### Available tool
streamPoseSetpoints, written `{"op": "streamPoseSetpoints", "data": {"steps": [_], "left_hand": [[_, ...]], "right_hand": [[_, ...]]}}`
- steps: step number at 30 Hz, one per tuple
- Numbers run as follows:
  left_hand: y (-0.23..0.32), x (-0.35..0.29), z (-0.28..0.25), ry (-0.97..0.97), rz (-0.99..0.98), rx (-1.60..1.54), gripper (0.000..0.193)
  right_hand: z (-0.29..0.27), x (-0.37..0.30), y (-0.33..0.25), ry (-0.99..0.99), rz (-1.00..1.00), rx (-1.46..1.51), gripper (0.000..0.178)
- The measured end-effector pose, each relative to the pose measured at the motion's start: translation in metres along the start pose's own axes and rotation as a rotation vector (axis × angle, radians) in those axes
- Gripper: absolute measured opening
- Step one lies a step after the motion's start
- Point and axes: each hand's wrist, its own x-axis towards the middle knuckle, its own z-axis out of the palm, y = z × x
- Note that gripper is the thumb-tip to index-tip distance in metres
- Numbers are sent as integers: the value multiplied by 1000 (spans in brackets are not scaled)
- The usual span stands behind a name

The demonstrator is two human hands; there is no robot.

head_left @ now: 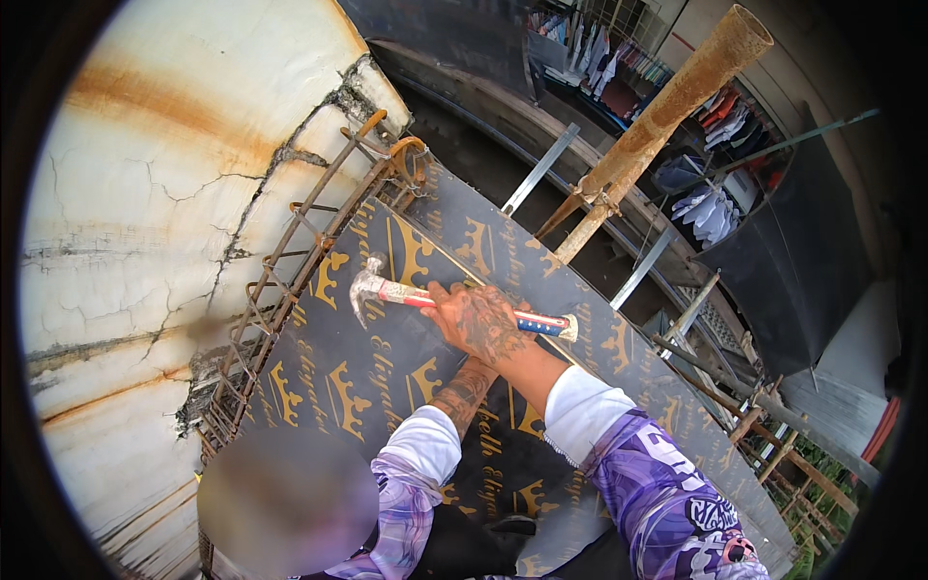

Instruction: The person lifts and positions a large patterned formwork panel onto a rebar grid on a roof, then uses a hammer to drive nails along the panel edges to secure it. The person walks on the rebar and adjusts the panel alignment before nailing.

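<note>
My right hand (pixel 476 319) is closed around the handle of a claw hammer (pixel 399 294). The handle is red and white, with a blue starred part near its butt, and the metal head points left. My tattooed left forearm (pixel 464 394) reaches in under the right hand. That right hand covers my left hand, so its fingers do not show. Below both hands lie black panels (pixel 372 338) printed with gold crowns and lettering. A straight seam between two panels runs beneath the hammer.
Along the left stands a cracked, rust-stained white wall (pixel 145 232), with a rusty rebar cage (pixel 290 261) beside the panels. A rusty steel pipe (pixel 667 116) rises at the far right edge. Metal bars (pixel 643 271) jut out there, above a drop with hanging clothes (pixel 710 208) beyond.
</note>
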Motion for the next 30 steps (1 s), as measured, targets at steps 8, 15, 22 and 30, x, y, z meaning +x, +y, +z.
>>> {"op": "streamPoseSetpoints", "data": {"steps": [8, 15, 22, 30], "left_hand": [[-1, 2, 9, 11, 1, 49, 21], [-5, 7, 16, 21, 26, 90, 19], [-7, 3, 26, 129, -86, -53, 25], [-33, -34, -6, 30, -624, -680, 29]], "right_hand": [[-46, -78, -33, 317, 211, 63, 35], [-34, -340, -51, 280, 852, 467, 35], [18, -565, -84, 162, 1489, 346, 39], [57, -633, -74, 181, 1510, 429, 45]]}}
